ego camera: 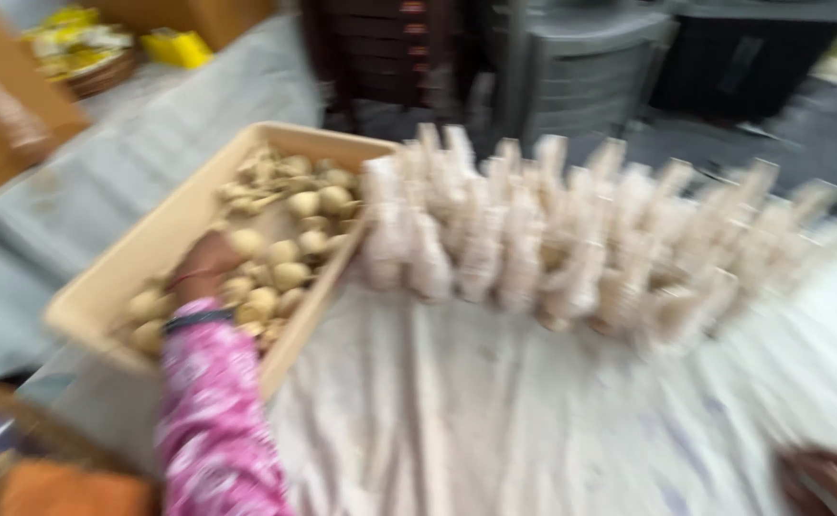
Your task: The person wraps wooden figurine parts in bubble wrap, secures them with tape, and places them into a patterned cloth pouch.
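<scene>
Head view, heavy motion blur throughout. Left hand (206,268) down inside tan crate (118,277), resting among pale round bulbs (289,250), prob. garlic; blur too strong to confirm. Fingers buried among bulbs, so grip state: cannot tell, open or closed on a bulb. Pink patterned sleeve (213,420) on left arm, dark band plus thin red one at wrist. Right hand (834,478) at bottom right corner, only partly in frame, lying on white cloth (495,411); fingers cropped and smeared, grip not readable either. Crate sits at left on cloth edge, long side angled away from camera, bulbs filling most of it. Just right of crate, touching its far corner: row of whitish packed bags (571,234), upright, tops pinched, running to right edge of frame. Background: yellow items (175,46) top left, dark stacked chairs (390,48) and grey stacked bins (581,67) at top.
</scene>
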